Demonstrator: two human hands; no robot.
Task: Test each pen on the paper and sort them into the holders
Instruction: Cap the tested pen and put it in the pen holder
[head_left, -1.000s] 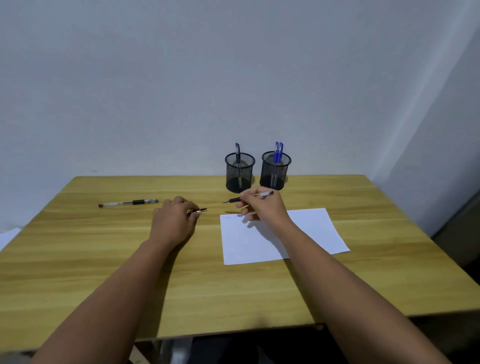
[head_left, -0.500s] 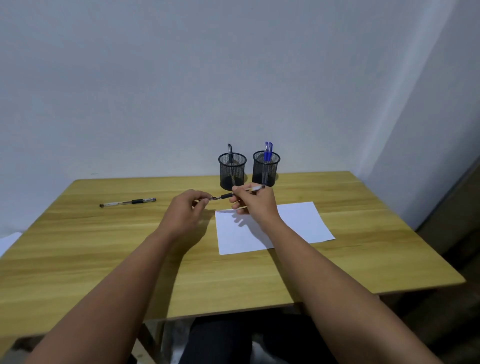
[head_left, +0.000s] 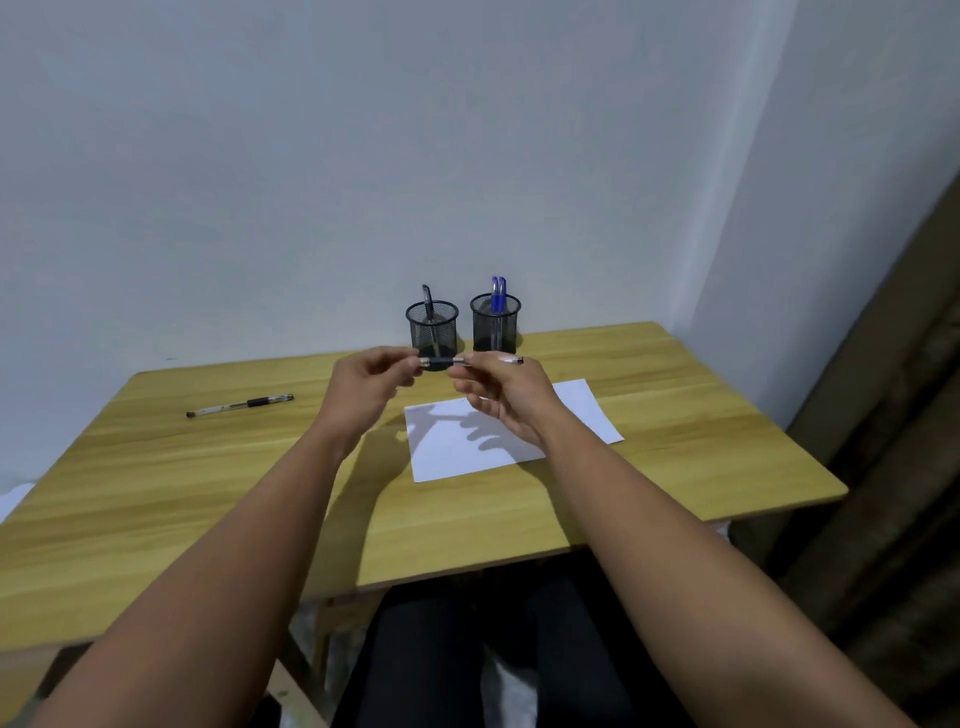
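Both hands hold one black-grip pen (head_left: 441, 361) level in the air above the table. My left hand (head_left: 366, 389) pinches its cap end; my right hand (head_left: 501, 397) grips the barrel, whose far end sticks out to the right. Below lies a white paper sheet (head_left: 576, 415) with a faint mark near its top left corner. Two black mesh holders stand at the back: the left holder (head_left: 432, 332) has one black pen, the right holder (head_left: 496, 325) has two blue pens. Another black-grip pen (head_left: 240, 405) lies on the table at the left.
The wooden table (head_left: 208, 493) stands against a white wall. A dark brown surface (head_left: 893, 415) rises beyond the table's right edge. Something white (head_left: 13, 496) shows past the table's left edge. My dark-clothed legs are under the front edge.
The hands came together and rose off the table; the cap in my left hand now meets the pen held by my right hand. The camera view has tilted and pulled back.
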